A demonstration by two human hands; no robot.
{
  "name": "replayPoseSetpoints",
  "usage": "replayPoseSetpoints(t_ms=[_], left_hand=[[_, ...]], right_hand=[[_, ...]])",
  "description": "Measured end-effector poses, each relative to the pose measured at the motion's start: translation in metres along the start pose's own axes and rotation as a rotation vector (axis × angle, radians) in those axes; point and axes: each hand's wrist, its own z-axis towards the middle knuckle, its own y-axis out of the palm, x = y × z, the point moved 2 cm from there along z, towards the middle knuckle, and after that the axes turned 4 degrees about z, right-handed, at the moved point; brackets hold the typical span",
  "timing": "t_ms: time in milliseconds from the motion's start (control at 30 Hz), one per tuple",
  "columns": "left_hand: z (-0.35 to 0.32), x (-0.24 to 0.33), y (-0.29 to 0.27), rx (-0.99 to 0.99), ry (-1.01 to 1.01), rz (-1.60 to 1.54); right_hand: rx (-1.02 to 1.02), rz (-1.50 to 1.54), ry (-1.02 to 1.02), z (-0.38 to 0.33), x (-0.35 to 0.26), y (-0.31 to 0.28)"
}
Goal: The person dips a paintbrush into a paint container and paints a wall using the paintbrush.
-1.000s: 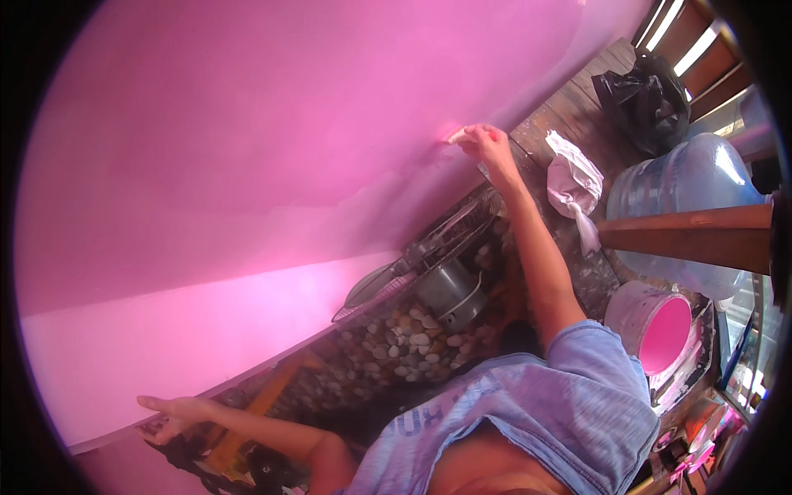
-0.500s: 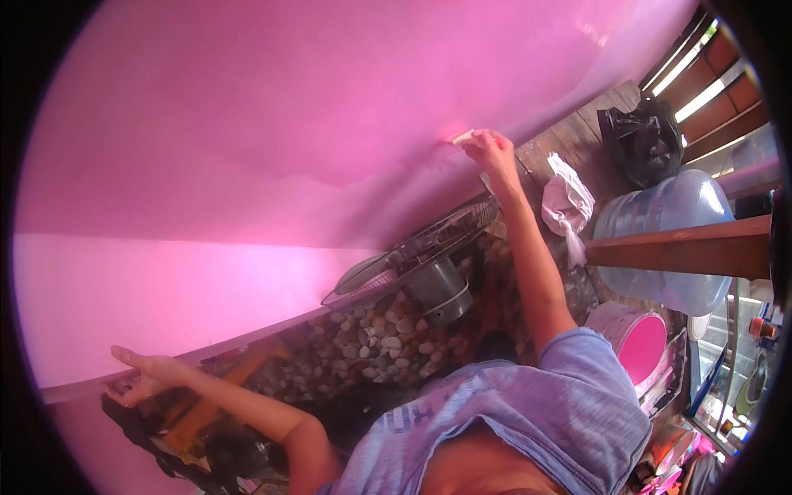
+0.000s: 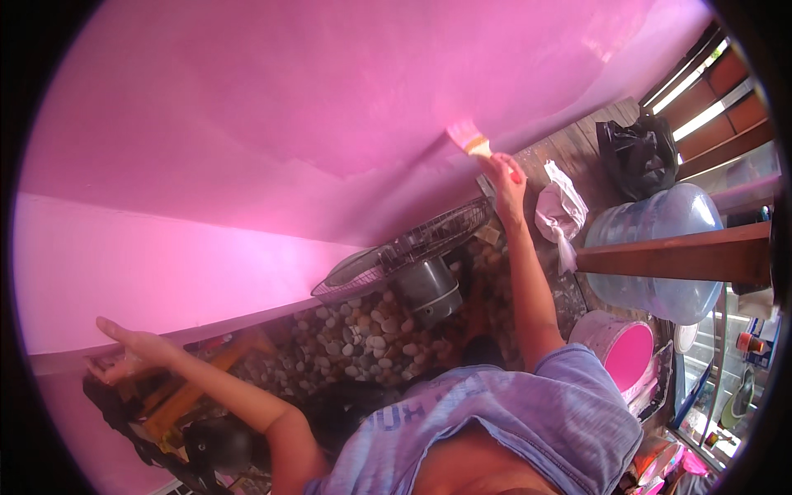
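Observation:
My right hand [image 3: 505, 175] grips the handle of a paintbrush [image 3: 477, 146]. The bristles are pink and meet the large pink wall [image 3: 272, 107], where a darker, wet-looking patch shows. Off to the lower left, my left hand [image 3: 136, 351] is held out with the thumb spread and the other fingers loosely bent. It is beside the ledge under a lighter pink wall panel [image 3: 157, 264] and just above a dark strap-like thing [image 3: 111, 412]. I see nothing held in it.
A grey fan [image 3: 429, 289] stands on pebbles [image 3: 355, 338] between my arms. To the right are a white bundle [image 3: 561, 210], a black plastic bag [image 3: 635, 157], a large clear water jug [image 3: 652, 219], a wooden beam [image 3: 676, 257] and a bucket of pink paint [image 3: 629, 355].
The brush has swung round in my right hand, so its bristles now point up and left along the wall. My right hand is slightly lower. The left keeps its pose.

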Motion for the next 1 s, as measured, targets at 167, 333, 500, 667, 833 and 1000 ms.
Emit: replayPoseSetpoints(t_ms=[167,333,500,667,833,1000], left_hand=[[0.000,0.000,0.002,0.010,-0.002,-0.009],[-0.001,-0.008,0.001,0.016,-0.025,-0.035],[-0.002,-0.006,0.000,0.006,-0.044,-0.056],[0.000,-0.014,0.005,-0.026,-0.043,-0.106],[-0.001,-0.001,0.000,-0.022,-0.068,-0.107],[0.000,-0.011,0.004,-0.002,-0.026,-0.085]], right_hand=[[0.050,-0.320,0.197,0.016,0.008,-0.016],[-0.036,-0.140,-0.167,0.024,-0.092,0.076],[-0.143,0.271,-0.275,0.020,-0.123,0.094],[0.111,0.023,-0.080,0.019,-0.022,0.000],[0.108,-0.286,0.052,0.026,-0.002,-0.029],[0.011,-0.139,-0.196,0.044,-0.087,0.047]])
